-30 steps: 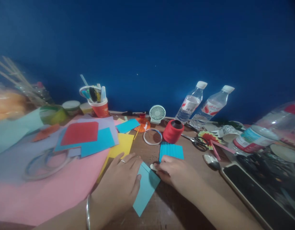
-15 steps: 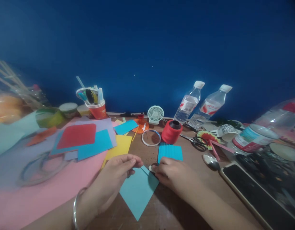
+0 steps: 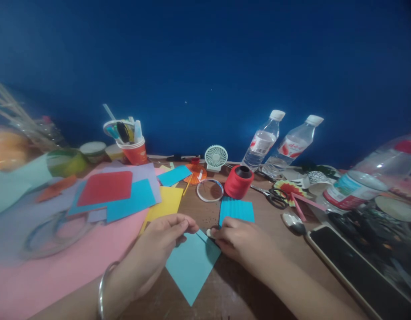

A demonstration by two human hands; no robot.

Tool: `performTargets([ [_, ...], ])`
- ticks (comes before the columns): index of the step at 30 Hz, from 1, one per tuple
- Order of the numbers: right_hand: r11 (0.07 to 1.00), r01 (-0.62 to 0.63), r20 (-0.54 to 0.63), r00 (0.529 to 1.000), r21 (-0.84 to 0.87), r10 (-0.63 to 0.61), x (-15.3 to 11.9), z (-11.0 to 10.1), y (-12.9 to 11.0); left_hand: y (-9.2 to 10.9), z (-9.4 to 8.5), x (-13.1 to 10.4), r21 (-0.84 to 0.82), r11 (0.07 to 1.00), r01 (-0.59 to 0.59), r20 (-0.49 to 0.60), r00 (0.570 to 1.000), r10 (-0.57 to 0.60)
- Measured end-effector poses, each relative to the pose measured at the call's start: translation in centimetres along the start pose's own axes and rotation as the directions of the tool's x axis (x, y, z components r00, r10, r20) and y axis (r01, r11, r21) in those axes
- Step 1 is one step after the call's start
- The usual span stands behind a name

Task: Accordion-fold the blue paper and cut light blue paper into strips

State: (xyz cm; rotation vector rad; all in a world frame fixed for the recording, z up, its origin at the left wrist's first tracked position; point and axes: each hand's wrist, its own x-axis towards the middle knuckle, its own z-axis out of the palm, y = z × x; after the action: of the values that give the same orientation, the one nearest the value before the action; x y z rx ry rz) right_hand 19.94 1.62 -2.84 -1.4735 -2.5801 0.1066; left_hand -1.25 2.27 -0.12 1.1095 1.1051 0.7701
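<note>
A light blue sheet of paper lies on the brown table with one corner pointing towards me. My left hand pinches at its upper corner with thumb and forefinger; a silver bangle circles that wrist. By the sheet's right edge, my right hand is closed, knuckles up, with a small whitish piece at its fingertips, too blurred to name. Just beyond that hand lies a pleated blue paper. A red thread spool stands at the far end of the pleats.
Coloured sheets, including pink paper, cover the left side. A paper cup of pens, a small fan and water bottles line the wall. Scissors, a spoon and a phone lie on the right.
The whole view has shifted very slightly. Both hands and the light blue paper keep nearly the same positions.
</note>
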Motion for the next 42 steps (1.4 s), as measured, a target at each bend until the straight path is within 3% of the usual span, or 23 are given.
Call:
performTargets([
  [14, 1.000, -0.009, -0.002, 1.000, 0.013, 0.009, -0.1, -0.5, -0.4, 0.8, 0.5, -0.8, 0.003, 1.000, 0.014, 0.024, 1.000, -0.014],
  [21, 0.999, -0.025, 0.047, 0.999, 0.045, 0.023, 0.1, -1.6, -0.6, 0.8, 1.1, -2.1, 0.121, 0.990, 0.078, 0.015, 0.997, -0.081],
  [31, 0.999, -0.004, -0.044, 0.999, 0.039, 0.005, -0.2, 0.2, -0.1, 1.5, 1.7, -3.2, 0.066, 0.994, 0.087, 0.101, 0.990, -0.094],
  [42, 0.999, 0.022, -0.058, 0.998, 0.046, -0.019, -0.2, 0.0, 0.0, 1.3, 1.9, -3.4, 0.010, 0.993, 0.120, 0.120, 0.985, -0.120],
])
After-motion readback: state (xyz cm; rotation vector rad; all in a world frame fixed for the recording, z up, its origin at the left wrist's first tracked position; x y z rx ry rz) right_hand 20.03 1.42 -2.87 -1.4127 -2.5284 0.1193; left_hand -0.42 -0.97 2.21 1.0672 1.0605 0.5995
